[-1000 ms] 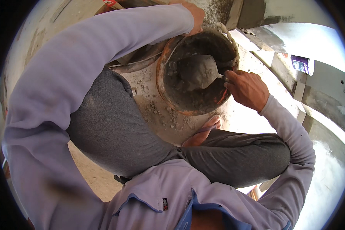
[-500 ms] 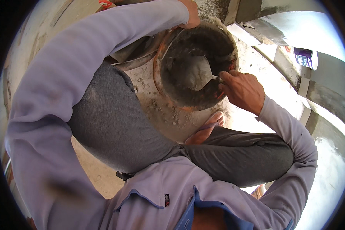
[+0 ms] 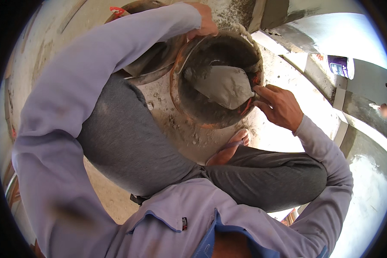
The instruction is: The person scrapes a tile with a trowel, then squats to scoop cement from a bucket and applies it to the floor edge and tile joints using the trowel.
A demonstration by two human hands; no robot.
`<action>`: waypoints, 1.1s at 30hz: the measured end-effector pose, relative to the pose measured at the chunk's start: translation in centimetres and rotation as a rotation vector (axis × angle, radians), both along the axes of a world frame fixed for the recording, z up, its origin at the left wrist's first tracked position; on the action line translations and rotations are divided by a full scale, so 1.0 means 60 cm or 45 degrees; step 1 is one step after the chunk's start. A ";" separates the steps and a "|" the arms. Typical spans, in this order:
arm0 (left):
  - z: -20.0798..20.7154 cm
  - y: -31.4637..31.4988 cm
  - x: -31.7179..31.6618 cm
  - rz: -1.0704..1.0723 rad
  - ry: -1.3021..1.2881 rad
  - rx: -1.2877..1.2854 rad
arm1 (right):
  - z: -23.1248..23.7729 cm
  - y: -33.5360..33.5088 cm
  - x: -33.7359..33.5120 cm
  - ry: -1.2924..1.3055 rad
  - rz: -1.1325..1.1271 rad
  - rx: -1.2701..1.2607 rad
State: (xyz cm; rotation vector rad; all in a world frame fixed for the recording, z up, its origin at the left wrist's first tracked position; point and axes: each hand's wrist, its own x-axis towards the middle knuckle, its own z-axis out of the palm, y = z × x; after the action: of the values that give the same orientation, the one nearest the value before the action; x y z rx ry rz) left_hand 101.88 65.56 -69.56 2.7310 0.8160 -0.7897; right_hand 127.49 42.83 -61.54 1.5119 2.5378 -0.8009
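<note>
"inside the bucket [image 3: 175, 92], which step would you call it?"
"trowel work, i'd judge: the grey-smeared trowel [image 3: 228, 88] is down in there, and the right hand [image 3: 279, 103] has its fingers closed around the handle."
"so where's the blade from that hand?"
"just to its left, broad face showing, within the rim."
"and the left hand [image 3: 205, 19]?"
"by the upper left rim; i cannot tell whether it grips or only rests there."
"what does the next move call for?"
"a firm wrist and a steadied bucket, probably."
</note>
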 end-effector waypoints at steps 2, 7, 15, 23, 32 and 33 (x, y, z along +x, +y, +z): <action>0.002 0.014 -0.040 -0.349 -0.215 0.153 | 0.014 -0.005 0.021 0.095 -0.037 -0.028; 0.115 -0.005 -0.139 0.856 -0.757 -0.421 | 0.099 -0.048 0.109 0.080 -0.350 -0.096; 0.310 -0.215 -0.098 0.037 -0.635 -0.447 | 0.086 -0.020 0.236 -0.226 -0.562 0.051; 0.304 -0.306 -0.107 0.145 -0.450 -0.590 | 0.021 0.074 0.276 -0.253 -0.505 -0.055; 0.293 -0.308 -0.121 0.082 -0.343 -0.500 | 0.022 0.118 0.267 -0.347 -0.477 -0.014; 0.292 -0.308 -0.123 0.080 -0.334 -0.503 | 0.023 0.121 0.267 -0.373 -0.490 -0.024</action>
State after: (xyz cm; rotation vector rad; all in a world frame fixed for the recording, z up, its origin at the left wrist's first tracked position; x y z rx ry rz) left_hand 94.49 47.08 -52.03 2.3771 0.6109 -0.5005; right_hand 143.52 50.09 -60.15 1.9780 2.0580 -0.5792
